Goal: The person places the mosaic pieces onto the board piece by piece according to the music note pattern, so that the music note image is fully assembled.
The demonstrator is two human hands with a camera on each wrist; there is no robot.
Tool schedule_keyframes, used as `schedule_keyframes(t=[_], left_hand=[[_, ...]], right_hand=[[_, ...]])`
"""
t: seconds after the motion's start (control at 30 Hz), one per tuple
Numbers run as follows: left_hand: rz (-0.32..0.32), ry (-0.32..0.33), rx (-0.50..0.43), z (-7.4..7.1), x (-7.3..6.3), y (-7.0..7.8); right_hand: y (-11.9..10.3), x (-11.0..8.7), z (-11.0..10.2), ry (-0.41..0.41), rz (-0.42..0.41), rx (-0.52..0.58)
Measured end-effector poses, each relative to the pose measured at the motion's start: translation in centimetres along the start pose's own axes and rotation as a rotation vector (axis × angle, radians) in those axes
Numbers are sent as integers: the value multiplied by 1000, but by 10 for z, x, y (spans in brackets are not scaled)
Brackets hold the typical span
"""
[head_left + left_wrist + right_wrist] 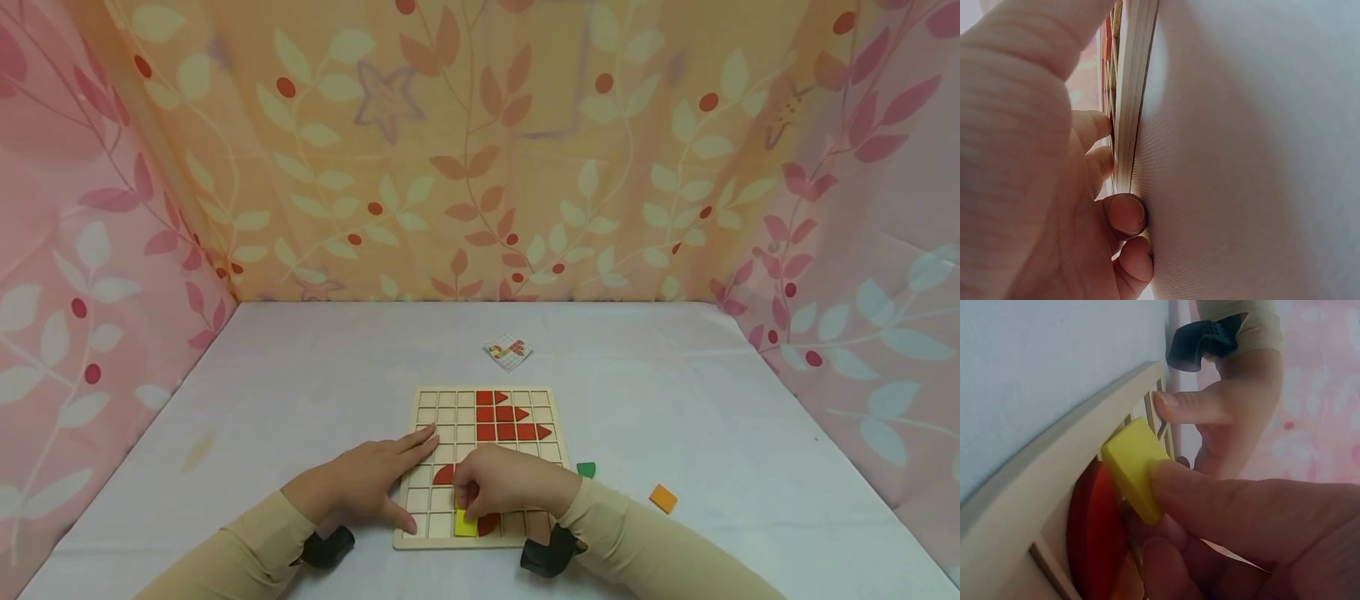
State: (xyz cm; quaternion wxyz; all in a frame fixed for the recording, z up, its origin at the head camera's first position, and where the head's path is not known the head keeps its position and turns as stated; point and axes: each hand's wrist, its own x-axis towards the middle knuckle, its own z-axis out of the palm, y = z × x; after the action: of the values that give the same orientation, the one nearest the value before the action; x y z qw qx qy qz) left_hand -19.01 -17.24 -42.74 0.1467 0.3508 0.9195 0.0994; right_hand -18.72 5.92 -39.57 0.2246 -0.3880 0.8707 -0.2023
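A wooden grid board (435, 544) lies on the table. My right hand (506, 479) pinches a yellow square tile (466, 524) between thumb and fingers at the board's front row. In the right wrist view the yellow tile (1135, 465) is tilted beside a red rounded piece (1097, 531). Spread along the board's left side, my left hand (367, 475) rests on its edge, fingers extended. Left of my right hand sits a red quarter-circle (444, 475). Red squares and triangles (506, 432) fill parts of the upper rows. My right hand hides some middle cells.
A green rounded piece (587, 470) lies just off the board's right edge, and an orange square (663, 498) farther right. Behind the board is a small pattern card (508, 352). Patterned curtains (465, 150) enclose the back and sides.
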Motion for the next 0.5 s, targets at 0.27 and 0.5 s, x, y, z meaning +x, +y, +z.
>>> schedule_keyframes(t=[0.27, 0.5], left_hand=[[-3, 0, -3, 2, 2, -2], [-8, -3, -6, 1, 1, 0]], right_hand=[[-5, 0, 2, 10, 44, -16], [-4, 1, 3, 33, 52, -44]])
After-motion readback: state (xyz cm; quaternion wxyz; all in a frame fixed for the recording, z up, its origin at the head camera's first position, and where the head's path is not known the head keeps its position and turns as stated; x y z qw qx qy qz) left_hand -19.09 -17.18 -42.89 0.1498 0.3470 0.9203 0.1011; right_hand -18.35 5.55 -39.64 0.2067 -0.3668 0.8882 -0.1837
